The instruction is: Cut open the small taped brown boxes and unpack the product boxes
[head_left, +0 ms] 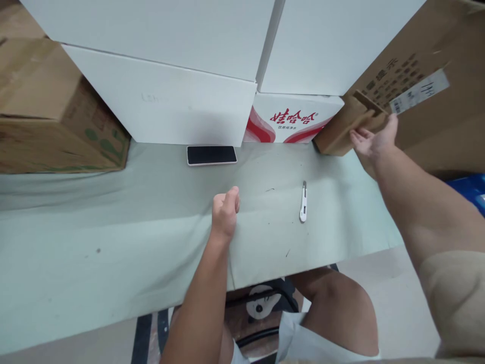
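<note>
Over the middle of the table my left hand is closed in a fist, thumb on top, and nothing shows sticking out of it. My right hand is stretched out to the far right, palm turned up and fingers apart. It is at the front of a small brown cardboard box; whether the fingertips touch the box I cannot tell. A white utility knife lies on the table between the two hands. Beyond my left fist lies a phone with a dark screen.
The table has a pale green cover with small dark bits on it. White boxes line the back, one a white-and-red carton. A cardboard box stands at left, a large one at right.
</note>
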The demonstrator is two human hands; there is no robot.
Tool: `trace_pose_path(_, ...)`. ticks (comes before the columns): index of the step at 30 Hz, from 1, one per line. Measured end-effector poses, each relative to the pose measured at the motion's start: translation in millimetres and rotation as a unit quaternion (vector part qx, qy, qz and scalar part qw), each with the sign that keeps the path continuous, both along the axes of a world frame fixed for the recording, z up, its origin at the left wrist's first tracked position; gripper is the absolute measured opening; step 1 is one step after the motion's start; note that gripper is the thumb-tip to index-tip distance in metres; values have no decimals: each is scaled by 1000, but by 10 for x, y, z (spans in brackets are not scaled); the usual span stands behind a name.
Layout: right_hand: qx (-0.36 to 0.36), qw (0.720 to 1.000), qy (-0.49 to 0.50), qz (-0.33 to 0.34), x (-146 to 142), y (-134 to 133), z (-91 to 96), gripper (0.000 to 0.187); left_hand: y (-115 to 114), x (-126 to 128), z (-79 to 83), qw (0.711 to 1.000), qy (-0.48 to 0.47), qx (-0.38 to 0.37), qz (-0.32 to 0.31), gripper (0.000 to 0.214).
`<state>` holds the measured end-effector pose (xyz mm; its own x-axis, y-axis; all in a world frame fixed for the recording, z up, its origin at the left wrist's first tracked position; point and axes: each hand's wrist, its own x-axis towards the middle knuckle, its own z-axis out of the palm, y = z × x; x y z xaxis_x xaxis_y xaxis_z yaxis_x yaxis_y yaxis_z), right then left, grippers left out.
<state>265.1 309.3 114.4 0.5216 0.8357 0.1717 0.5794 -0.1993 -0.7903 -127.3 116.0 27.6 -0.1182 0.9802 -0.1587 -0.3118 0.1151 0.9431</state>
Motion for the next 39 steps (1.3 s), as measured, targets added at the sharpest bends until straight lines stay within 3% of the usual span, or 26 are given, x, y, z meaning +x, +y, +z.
trace_pose_path(4, -80, 987, 137, -25, -201, 33, -129, 69, 1, -12, 33, 1000, 4, -1, -3, 53)
trace_pose_path(8, -111, 974, 183, -76, -357, -234, -297, 44, -28, -58, 31, 1000, 0, 5, -4, 55)
trace_pose_path(11, -137, 971, 190, -55, -592, -504, -352, 39, -74, -81, -5, 1000, -11, 12, 7, 57)
trace_pose_path(13, -153, 973, 175, -7, -856, -671, -354, 23, -118, -94, -23, 1000, -16, 15, 13, 58)
trace_pose_path(15, -156, 975, 149, 59, -1203, -808, -343, 9, -165, -119, -24, 999, -25, 16, 18, 60)
trace_pose_path(18, -149, 966, 108, 181, -1849, -945, -327, 23, -238, -197, 8, 998, -49, 23, 26, 58)
trace_pose_path(22, -116, 934, 47, 335, -2878, -1036, -316, 22, -344, -358, 61, 997, -55, 34, 34, 53)
trace_pose_path(25, -67, 908, -40, 411, -3697, -1063, -259, 10, -405, -489, 71, 995, -63, 43, 56, 52)
trace_pose_path(27, -11, 871, -156, 466, -4217, -1052, -204, 23, -433, -574, 74, 994, -75, 42, 72, 52)
trace_pose_path(30, 123, 787, -266, 543, -4881, -957, -178, 27, -468, -695, 89, 991, -99, 25, 91, 50)
trace_pose_path(32, 172, 737, -307, 577, -5219, -845, -239, 38, -491, -765, 108, 989, -110, 16, 100, 50)
trace_pose_path(34, 181, 711, -332, 593, -5468, -726, -352, 51, -513, -822, 132, 987, -120, 11, 109, 49)
trace_pose_path(39, 173, 704, -359, 587, -5768, -605, -562, 64, -556, -903, 221, 973, -192, -4, 132, 43)
